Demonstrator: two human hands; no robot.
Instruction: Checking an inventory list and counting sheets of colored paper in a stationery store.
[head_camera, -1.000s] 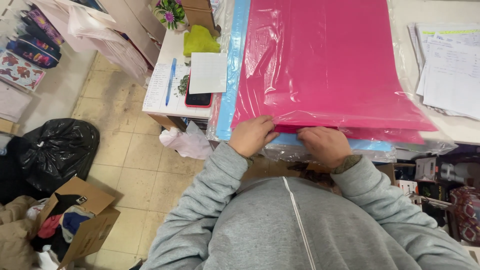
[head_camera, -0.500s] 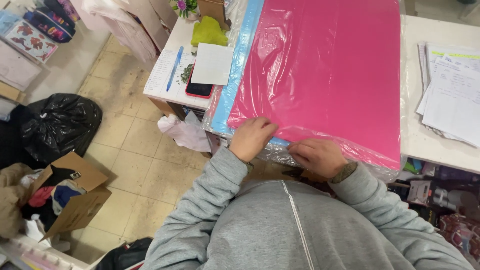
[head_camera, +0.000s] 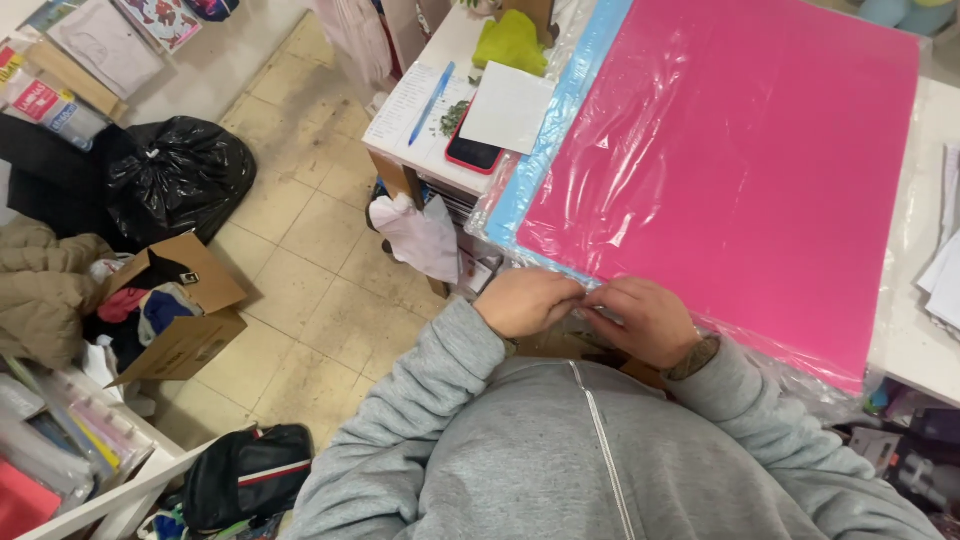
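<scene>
Both hands, left hand and right hand, are pinched shut on the clear plastic wrap at the near edge of the big pink card sheets. Looks barely opened, with most of the pack sealed on the white table.

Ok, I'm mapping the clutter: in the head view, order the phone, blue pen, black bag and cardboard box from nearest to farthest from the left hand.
From the left hand:
1. Phone, on the table above the hand.
2. Blue pen, farther up the same table, to the left.
3. Cardboard box, on the floor, far left.
4. Black bag, on the floor, upper left; close to the box's distance, so this order is loose.
</scene>
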